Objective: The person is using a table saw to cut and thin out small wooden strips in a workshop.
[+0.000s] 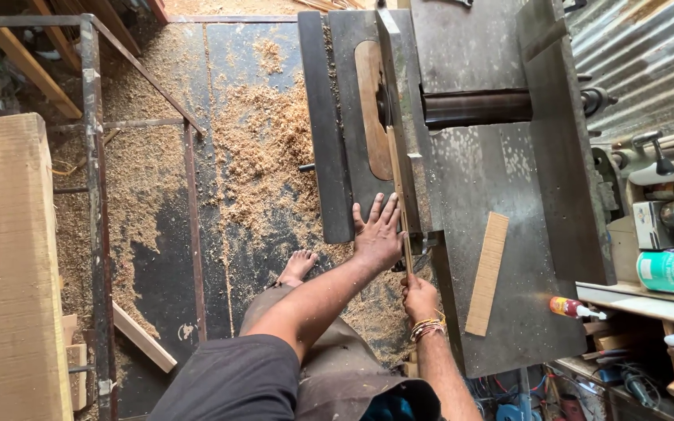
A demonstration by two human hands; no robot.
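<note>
At the saw table's [337, 117] near edge, my left hand [377, 232] presses flat and open, my right hand [420, 298] grips the thin strip [398, 183]; fingers could slip toward the blade.

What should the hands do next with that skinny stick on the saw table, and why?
Probably ease the thin strip a little further forward along the fence. The left hand lies flat, pressing it against the fence, the right hand grips its near end, and most of the strip already lies up the saw table.
</note>
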